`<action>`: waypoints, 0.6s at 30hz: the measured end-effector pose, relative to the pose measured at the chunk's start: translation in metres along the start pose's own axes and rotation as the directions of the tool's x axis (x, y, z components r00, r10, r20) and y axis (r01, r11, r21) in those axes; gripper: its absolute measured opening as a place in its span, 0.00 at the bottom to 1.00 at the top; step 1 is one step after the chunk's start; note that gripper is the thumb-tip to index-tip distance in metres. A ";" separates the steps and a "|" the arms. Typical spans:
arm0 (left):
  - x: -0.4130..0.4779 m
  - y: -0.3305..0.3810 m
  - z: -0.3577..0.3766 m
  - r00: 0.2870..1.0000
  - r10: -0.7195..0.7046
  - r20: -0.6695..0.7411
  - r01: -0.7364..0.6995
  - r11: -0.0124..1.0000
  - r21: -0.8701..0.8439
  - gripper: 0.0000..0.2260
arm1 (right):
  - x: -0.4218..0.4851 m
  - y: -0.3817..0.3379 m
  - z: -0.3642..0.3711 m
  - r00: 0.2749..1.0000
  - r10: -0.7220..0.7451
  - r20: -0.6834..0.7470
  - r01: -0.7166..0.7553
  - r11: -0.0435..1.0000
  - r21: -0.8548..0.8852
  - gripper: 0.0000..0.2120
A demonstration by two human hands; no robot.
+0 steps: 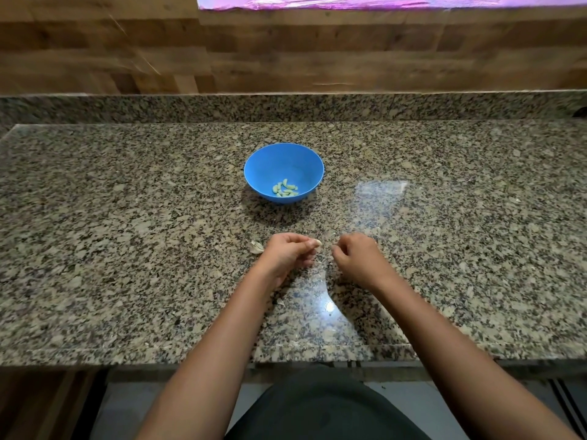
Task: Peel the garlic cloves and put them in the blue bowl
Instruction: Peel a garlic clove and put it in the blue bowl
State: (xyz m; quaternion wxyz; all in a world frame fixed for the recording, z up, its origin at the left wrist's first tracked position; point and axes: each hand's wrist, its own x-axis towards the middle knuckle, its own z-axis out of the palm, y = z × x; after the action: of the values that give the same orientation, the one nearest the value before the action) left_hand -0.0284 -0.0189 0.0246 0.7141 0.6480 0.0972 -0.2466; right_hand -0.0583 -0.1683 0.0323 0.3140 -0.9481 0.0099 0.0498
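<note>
A blue bowl (283,160) stands on the granite counter (127,217), beyond my hands, and holds several peeled garlic cloves (285,188). My left hand (286,254) pinches a pale garlic clove (316,242) at its fingertips. A short gap to its right, my right hand (357,254) is curled with finger and thumb pressed together; whether a bit of skin is between them I cannot tell. An unpeeled clove or husk (256,247) lies on the counter just left of my left hand.
A low granite backsplash (286,108) and a wooden wall (286,55) close off the back. The counter's front edge (190,360) runs under my forearms. A small scrap of garlic skin (280,302) lies beside my left forearm.
</note>
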 end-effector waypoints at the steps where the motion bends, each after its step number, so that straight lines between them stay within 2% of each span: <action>1: 0.001 -0.001 -0.001 1.000 0.010 -0.001 -0.010 1.000 0.019 0.04 | 0.000 0.000 0.001 1.000 0.019 0.005 -0.019 1.000 -0.005 0.11; 3: 0.002 -0.002 -0.002 1.000 0.024 -0.003 -0.024 0.998 0.063 0.04 | 0.000 0.002 0.004 0.997 0.061 -0.041 -0.060 0.998 0.037 0.07; 6: 0.004 -0.005 -0.004 0.998 0.059 -0.008 -0.057 0.987 0.150 0.05 | -0.001 0.003 0.007 0.994 0.068 -0.081 -0.058 0.990 0.128 0.07; 7: 0.005 -0.006 -0.004 0.997 0.075 -0.014 -0.071 0.978 0.197 0.05 | -0.002 0.001 0.006 0.997 0.052 -0.062 -0.040 0.983 0.178 0.07; 9: 0.006 -0.008 -0.005 0.995 0.095 -0.018 -0.087 0.958 0.275 0.06 | -0.005 -0.004 0.005 1.000 -0.005 -0.019 0.010 0.968 0.252 0.13; 11: 0.007 -0.009 -0.003 0.995 0.103 -0.007 -0.095 0.940 0.328 0.06 | -0.005 -0.007 0.005 0.996 -0.072 -0.047 0.082 0.961 0.263 0.13; 13: 0.007 -0.010 0.001 0.993 0.115 0.000 -0.109 0.939 0.325 0.07 | -0.005 -0.006 0.007 0.992 -0.063 -0.107 0.091 0.957 0.276 0.07; 15: 0.006 -0.010 0.004 0.992 0.128 -0.005 -0.122 0.953 0.277 0.09 | -0.004 -0.007 0.008 0.994 0.013 -0.104 0.027 0.924 0.382 0.03; 18: 0.005 -0.010 0.008 0.988 0.152 -0.003 -0.148 0.970 0.193 0.10 | 0.000 -0.006 0.009 0.990 0.133 -0.052 -0.075 0.796 0.601 0.02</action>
State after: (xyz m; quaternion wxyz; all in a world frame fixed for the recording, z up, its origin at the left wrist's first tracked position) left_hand -0.0301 -0.0278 0.0149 0.6639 0.7215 0.0302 -0.1943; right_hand -0.0589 -0.1581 0.0283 0.5923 -0.8003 0.0914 0.0179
